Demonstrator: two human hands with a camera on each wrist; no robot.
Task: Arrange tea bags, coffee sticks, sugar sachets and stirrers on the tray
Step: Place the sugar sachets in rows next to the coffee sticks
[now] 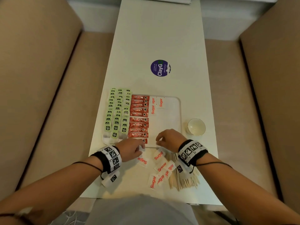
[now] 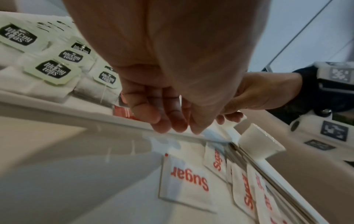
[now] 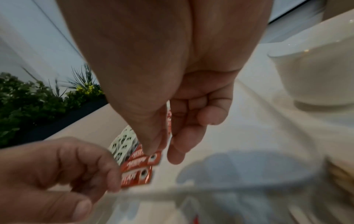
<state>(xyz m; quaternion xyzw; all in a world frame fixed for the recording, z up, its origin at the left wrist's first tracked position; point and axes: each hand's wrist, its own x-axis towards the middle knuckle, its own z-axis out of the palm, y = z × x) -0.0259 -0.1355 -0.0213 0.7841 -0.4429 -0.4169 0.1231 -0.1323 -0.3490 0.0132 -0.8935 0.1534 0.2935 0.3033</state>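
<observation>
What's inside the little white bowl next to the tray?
The bowl looks empty: only its pale, shiny inside shows from above. The right wrist view shows just its outer wall, so nothing more can be told.

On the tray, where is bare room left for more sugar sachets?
Free: the tray floor between the coffee sticks, the placed sugar sachets and the right rim. Crowded: its left side, under tea bags, and the near edge, where both hands work.
</observation>
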